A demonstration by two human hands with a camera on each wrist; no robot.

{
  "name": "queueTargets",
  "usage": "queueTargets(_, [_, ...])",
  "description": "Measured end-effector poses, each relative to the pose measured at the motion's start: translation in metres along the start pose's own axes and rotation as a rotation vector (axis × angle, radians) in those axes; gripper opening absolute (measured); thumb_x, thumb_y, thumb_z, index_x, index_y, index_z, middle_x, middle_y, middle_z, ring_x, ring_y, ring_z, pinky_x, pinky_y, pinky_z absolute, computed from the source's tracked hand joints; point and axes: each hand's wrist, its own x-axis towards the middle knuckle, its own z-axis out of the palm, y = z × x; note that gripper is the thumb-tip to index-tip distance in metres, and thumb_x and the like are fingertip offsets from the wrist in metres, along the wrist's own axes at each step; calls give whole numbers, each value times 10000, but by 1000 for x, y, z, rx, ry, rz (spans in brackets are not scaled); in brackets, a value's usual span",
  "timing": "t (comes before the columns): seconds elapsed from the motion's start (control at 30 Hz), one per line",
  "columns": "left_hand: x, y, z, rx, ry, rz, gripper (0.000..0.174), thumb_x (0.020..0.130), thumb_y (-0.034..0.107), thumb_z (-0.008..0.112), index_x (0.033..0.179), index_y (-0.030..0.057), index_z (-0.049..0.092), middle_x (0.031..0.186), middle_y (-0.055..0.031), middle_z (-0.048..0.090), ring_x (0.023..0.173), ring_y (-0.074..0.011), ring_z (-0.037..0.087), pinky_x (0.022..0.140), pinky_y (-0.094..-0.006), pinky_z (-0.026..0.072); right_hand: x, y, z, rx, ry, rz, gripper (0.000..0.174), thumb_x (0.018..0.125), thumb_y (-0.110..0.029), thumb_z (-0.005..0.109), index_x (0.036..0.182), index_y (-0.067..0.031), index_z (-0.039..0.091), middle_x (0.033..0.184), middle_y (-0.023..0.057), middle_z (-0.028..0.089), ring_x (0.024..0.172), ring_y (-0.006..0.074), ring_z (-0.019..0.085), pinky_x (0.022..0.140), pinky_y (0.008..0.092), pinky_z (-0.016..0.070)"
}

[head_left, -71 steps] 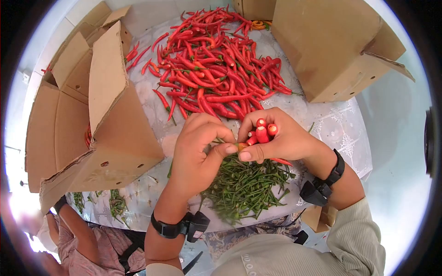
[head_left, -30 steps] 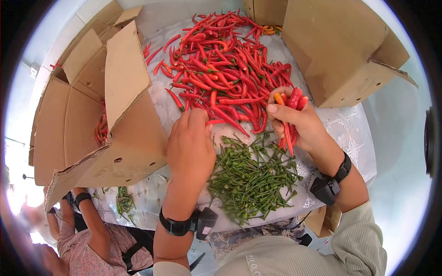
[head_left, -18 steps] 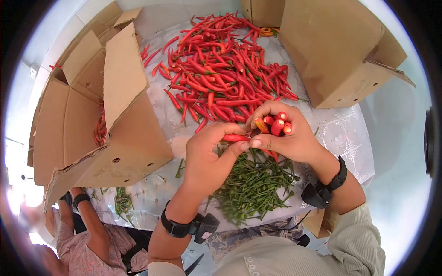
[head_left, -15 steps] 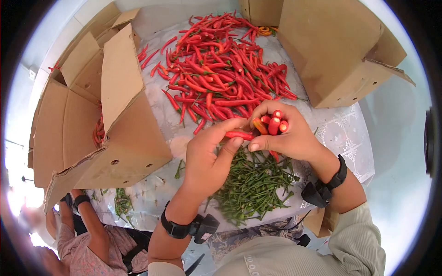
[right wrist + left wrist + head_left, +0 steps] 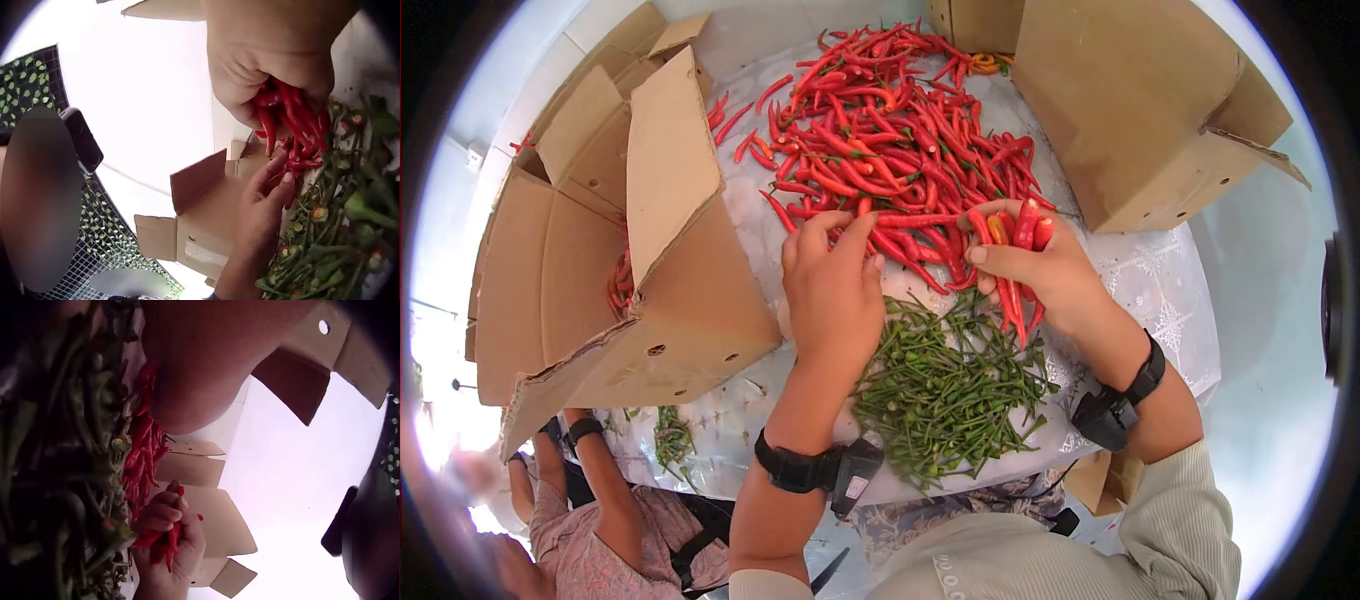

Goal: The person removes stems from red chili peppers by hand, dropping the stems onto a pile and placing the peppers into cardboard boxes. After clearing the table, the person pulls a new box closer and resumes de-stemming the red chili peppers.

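Note:
In the head view my right hand grips a bunch of several destemmed chilies, red with one orange, their pale cut ends up and tips hanging below the palm. My left hand is at the near left edge of the heap of red chilies. Its fingertips touch the heap, with thumb and index finger apart. From the right wrist view, the left hand has red chilies just past its fingers. Between my forearms lies a pile of green chili stems.
An open cardboard box with chilies inside stands at left. Another cardboard box stands at back right. Some orange chilies lie at the back. A second person sits at lower left, near a small stem pile.
My left hand has left the right hand, where it held a red chili, and moved up and left to the heap. The right hand has shifted slightly right, keeping its bunch.

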Motion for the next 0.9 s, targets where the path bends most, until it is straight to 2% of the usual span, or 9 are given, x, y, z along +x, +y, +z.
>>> queueTargets(0.2, [-3,-3,-6,-32,-178,-51,261,746,48,713,994,83,642,1083,-92,599,1072,-322,529,947,-446,402,-2,4,2,-157,-6,-137,293,821,-36,744,1068,-7,590,838,16,646,721,78,618,644,247,524])
queueTargets(0.27, [-3,-1,-9,9,-164,-20,262,741,53,719,992,84,650,1058,-86,602,1068,-317,530,926,-444,409,0,5,1,-218,8,-208,283,806,-21,752,1042,-7,597,841,7,648,742,64,610,665,239,519])
queueTargets(0.37, [-3,1,-8,49,-113,25,265,736,64,731,991,86,661,1049,-85,597,1062,-311,533,911,-441,414,1,11,2,-353,14,-321,266,810,-5,754,1015,-30,587,854,1,623,701,69,576,616,236,493])
queueTargets(0.5, [-3,3,-7,14,-168,-41,269,727,88,751,986,90,675,1062,-91,582,1069,-316,524,919,-439,412,1,9,1,-319,7,-267,257,799,-26,763,994,-26,595,867,-2,630,755,60,571,672,235,494])
queueTargets(0.57, [-6,1,-8,-2,-170,-5,260,721,94,760,967,88,675,1065,-94,575,1063,-321,523,922,-440,411,2,12,-1,-332,45,-263,282,778,-63,780,993,-17,604,891,-5,645,810,55,575,741,241,500])
queueTargets(0.67, [-4,5,-13,-77,-132,123,242,716,96,769,937,80,673,1057,-96,569,1046,-323,524,917,-436,412,-2,5,5,-457,106,-304,301,755,-72,797,978,-24,601,871,15,640,793,80,579,735,255,496])
queueTargets(0.77, [-2,17,-19,-247,-134,195,229,716,99,769,918,68,667,1042,-93,574,1028,-317,532,914,-424,411,-5,6,7,-720,34,-489,295,736,-23,812,951,-32,609,848,2,621,781,85,561,726,242,465])
queueTargets(0.9, [-6,20,-18,-322,-163,193,208,743,109,761,920,51,668,1003,-84,587,1003,-288,547,901,-390,413,-7,1,8,-672,-81,-355,332,696,-44,841,939,-32,615,841,19,615,787,108,551,734,262,462])
